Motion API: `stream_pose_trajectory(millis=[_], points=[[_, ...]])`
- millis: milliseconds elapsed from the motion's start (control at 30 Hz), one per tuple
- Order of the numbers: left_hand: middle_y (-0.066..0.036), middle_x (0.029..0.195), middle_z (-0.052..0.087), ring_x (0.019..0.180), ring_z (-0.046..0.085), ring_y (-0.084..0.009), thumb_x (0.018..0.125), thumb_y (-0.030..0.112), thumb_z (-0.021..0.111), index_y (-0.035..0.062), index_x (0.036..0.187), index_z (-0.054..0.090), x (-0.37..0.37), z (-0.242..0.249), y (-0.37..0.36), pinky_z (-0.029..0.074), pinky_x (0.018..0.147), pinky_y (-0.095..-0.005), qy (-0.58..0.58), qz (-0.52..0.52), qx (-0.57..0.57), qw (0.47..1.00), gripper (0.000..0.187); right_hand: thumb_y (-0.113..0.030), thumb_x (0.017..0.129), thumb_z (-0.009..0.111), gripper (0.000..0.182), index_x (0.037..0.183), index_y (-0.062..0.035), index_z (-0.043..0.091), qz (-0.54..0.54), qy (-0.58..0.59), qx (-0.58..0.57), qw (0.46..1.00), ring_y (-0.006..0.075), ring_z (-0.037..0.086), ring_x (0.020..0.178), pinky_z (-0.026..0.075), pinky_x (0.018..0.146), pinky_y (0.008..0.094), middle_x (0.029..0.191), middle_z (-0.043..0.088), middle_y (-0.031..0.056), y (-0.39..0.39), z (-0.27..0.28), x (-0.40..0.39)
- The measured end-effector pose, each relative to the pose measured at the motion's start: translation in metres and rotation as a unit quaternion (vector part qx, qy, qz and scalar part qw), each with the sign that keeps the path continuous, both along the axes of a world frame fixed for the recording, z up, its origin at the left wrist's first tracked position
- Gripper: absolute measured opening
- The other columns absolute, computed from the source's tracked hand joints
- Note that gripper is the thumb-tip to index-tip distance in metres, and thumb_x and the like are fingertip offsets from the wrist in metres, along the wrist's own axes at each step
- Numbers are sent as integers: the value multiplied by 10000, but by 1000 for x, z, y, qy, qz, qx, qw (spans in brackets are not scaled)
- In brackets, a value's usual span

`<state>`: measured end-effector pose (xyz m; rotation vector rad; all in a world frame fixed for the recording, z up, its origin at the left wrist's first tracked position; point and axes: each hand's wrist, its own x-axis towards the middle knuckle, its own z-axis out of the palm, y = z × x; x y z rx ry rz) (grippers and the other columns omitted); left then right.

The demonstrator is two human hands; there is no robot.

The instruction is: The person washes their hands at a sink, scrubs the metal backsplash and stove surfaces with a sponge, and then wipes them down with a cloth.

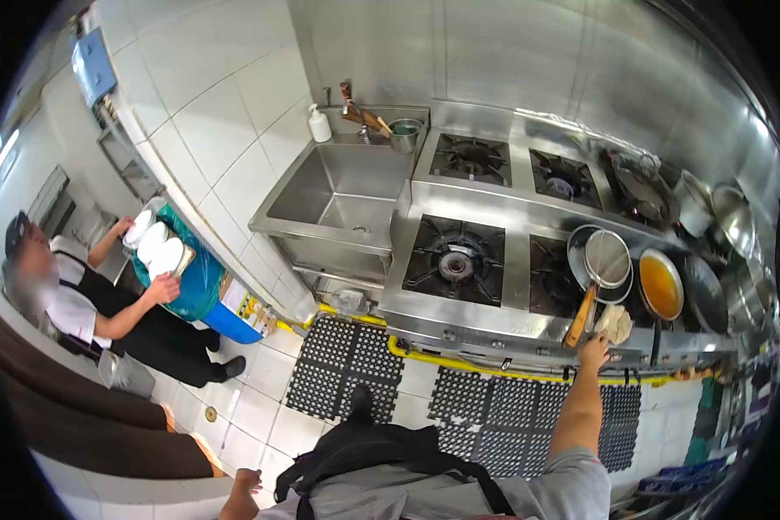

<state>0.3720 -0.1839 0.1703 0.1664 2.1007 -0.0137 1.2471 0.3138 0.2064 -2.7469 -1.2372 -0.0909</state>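
Touching the lower edge of a pale cloth (614,324) at the front of the stove (468,321), my right hand (594,351) has its fingers partly hidden, so I cannot tell whether they pinch the fabric or only rest against it. The cloth lies just beyond that hand, slightly to its right. Just left of the hand comes the wooden handle (581,317) of a strainer (607,258), whose mesh sits farther forward, over a dark pan (575,258). Ahead and to the right is another pan (679,305) of orange-brown liquid (661,282). Well to the left is a bare burner (457,263). My left hand (248,481) hangs low, well apart from the stove; I cannot tell how its fingers stand. Ahead and left of it, a co-worker (78,299) handles white containers (160,244).
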Motion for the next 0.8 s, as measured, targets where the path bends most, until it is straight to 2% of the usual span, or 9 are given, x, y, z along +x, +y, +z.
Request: stream_pose_trajectory(millis=[100,233,300,333,367,467,600,733,800], points=[[-103,1060,676,770,691,-235,987,330,472,38,1137,570,5,-22,4,548,587,-420,-31,46,-40,998,343,-125,840,591,567,1376,-74,411,8,23,1,1000,315,488,1195,409,926,488,1388,460,133,1,6,-10],[-111,936,701,769,686,-266,987,382,380,69,979,663,-7,-51,80,544,703,-436,36,-317,-2,948,422,-139,811,626,274,1050,-5,618,71,101,99,987,381,623,916,487,779,483,1008,649,203,-13,4,-41],[-164,964,693,888,654,-372,947,408,413,72,870,695,-8,-66,129,518,798,-451,171,-613,159,755,446,-128,800,614,140,743,0,625,113,173,252,945,403,636,719,484,639,470,727,639,218,-37,-3,-91],[-189,972,686,912,644,-383,898,404,505,47,917,693,28,-23,163,507,816,-455,121,-325,205,915,404,-33,814,537,117,707,7,562,161,227,275,920,221,548,607,461,578,355,661,581,132,-41,-39,-103],[-206,950,682,931,635,-396,848,397,575,18,945,685,45,-21,190,503,828,-457,150,-331,316,876,406,-9,812,513,146,671,8,546,148,231,315,908,127,481,587,419,531,304,622,556,65,-55,-63,-132],[-182,961,682,935,650,-352,856,308,595,57,1049,664,125,20,280,517,813,-422,119,-419,354,828,324,-30,726,607,80,650,-8,594,134,524,323,777,138,531,565,429,541,290,609,586,43,-114,-36,-222],[-222,1150,621,1000,626,-383,853,231,595,134,1275,563,230,43,346,498,883,-426,-69,-470,465,747,434,-48,698,678,59,684,-25,626,268,527,131,796,97,522,566,428,494,273,643,603,40,-144,-41,-293],[-217,1177,612,1044,612,-380,799,169,640,133,1246,589,306,87,370,488,906,-428,-132,-596,473,635,451,-6,754,645,67,810,-37,626,407,618,36,672,67,523,677,441,591,235,716,581,-4,-157,0,-342],[-199,1077,652,977,638,-349,760,164,663,101,1121,641,318,62,370,499,851,-418,-144,-761,385,502,368,4,771,635,110,875,-34,631,393,671,36,628,60,515,684,435,599,224,742,577,-15,-165,26,-349]])
